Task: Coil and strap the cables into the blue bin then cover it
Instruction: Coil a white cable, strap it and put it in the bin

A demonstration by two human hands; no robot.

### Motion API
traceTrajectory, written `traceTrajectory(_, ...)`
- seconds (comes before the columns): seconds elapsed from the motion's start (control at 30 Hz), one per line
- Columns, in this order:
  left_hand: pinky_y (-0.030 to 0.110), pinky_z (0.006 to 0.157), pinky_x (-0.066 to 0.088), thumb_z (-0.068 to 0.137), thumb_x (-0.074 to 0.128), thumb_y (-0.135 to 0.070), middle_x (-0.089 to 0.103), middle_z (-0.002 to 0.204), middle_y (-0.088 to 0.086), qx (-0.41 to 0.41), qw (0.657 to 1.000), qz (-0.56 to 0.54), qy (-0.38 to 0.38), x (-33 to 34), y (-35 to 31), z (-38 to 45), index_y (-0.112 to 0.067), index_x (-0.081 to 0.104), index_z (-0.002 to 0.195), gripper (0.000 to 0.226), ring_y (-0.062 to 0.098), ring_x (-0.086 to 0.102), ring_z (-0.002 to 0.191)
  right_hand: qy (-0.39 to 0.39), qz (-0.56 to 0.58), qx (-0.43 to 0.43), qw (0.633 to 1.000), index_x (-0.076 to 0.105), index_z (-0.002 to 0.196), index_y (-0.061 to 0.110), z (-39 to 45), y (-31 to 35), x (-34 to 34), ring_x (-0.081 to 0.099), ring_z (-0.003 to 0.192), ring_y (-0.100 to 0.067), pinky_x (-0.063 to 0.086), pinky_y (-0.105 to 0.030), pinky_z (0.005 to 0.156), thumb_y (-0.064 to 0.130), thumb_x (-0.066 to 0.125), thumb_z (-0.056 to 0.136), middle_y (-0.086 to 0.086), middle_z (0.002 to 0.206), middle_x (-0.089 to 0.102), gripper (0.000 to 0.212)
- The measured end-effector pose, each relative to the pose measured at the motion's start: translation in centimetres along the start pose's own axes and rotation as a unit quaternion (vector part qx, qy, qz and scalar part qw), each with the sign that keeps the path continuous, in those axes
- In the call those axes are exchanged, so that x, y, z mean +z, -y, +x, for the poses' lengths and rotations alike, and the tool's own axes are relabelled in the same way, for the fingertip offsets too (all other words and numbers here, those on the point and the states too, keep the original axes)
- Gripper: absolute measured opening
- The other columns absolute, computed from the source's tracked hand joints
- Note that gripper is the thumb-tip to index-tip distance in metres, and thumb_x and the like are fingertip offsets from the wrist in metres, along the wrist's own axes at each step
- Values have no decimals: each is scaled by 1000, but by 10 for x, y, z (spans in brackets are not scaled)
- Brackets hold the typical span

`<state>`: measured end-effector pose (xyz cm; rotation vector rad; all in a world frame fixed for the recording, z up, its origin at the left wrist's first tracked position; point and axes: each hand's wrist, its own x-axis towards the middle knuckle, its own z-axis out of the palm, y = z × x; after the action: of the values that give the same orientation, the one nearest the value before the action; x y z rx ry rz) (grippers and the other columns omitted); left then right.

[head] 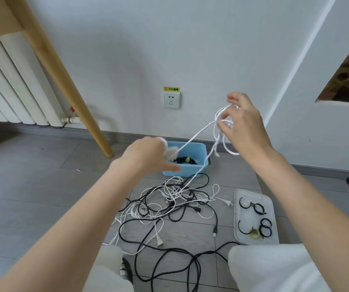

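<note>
A: Right hand (243, 121)?
B: Grip pinching loops of white cable (196, 134), raised near wall.
A: Left hand (148, 154)?
B: Blurred, over blue bin (198, 148); seems to hold same cable, can't tell for sure.
A: Bin?
B: On floor by wall, black strapped coil (185, 160) inside. Cable tangle (169, 207) in front; clear lid (255, 218) w/ straps (258, 208) right.

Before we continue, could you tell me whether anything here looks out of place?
Yes: a tangle of black and white cables sprawls loose on the floor in front of the blue bin, which holds only one strapped black coil.
</note>
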<state>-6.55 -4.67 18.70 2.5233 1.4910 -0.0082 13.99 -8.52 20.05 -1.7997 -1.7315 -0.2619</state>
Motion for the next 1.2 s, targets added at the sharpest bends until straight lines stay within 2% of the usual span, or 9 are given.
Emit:
traceTrajectory(0.17,32,70,37,95,43,-37,52,79,8,-170,964,-121,-165,-3,28,3,-8,48,82,33,29,48,78,57,-51,-41,996,68,75,-12,-1,-17,5,50,124,-30,37,-27,93,2,64,86,-19,135,46,18)
traceTrajectory(0.47,30,52,27,90,50,-42,38,64,5,-258,825,-360,-352,-7,69,16,-5,46,65,45,22,35,55,61,-54,76,994,60,107,-10,-1,-41,13,29,139,-28,24,-18,100,5,50,94,-17,145,34,21)
traceTrajectory(0.6,34,57,28,73,57,-48,39,61,6,-318,682,-518,-408,-15,107,14,-17,42,60,37,23,37,64,236,-199,152,939,64,106,-3,-8,-61,13,13,143,-32,5,-33,116,17,58,91,-22,139,40,26)
traceTrajectory(0.73,30,53,28,80,60,-44,37,56,8,-211,788,-470,-336,-18,71,10,-14,45,57,41,24,32,51,400,-39,97,911,57,122,14,-14,-33,12,27,137,-28,24,-33,109,36,72,78,-13,146,33,52)
traceTrajectory(0.87,17,40,28,90,61,-22,39,44,2,-35,874,-460,-152,-16,-2,9,-5,51,68,30,12,32,35,385,177,32,905,50,128,24,-10,20,13,42,129,-9,31,-27,110,36,74,76,5,137,48,58)
traceTrajectory(0.97,13,33,25,94,53,-10,44,41,-6,24,797,-594,-103,-23,-31,2,-8,52,69,25,3,32,31,419,393,73,815,60,112,12,-18,45,13,60,109,-10,41,-24,104,16,65,86,-5,114,67,27)
traceTrajectory(1.03,12,37,28,96,49,-11,50,50,-7,38,689,-717,-99,-31,-31,2,-8,55,84,13,1,35,36,429,449,85,779,61,104,2,-24,50,14,65,90,-16,44,-29,99,13,56,92,-11,92,69,18)
traceTrajectory(1.13,7,44,39,93,49,-8,63,66,-8,52,526,-847,-59,-39,-21,1,-5,57,100,12,-1,47,43,418,491,72,761,63,87,13,-25,50,13,53,80,-11,42,-30,93,18,47,96,0,79,58,19)
traceTrajectory(1.2,7,52,48,90,48,-1,72,84,-1,59,480,-875,-24,-39,-21,-2,0,58,102,15,0,61,55,408,478,52,776,61,81,15,-25,48,11,48,83,-8,39,-22,89,19,46,96,6,81,56,23)
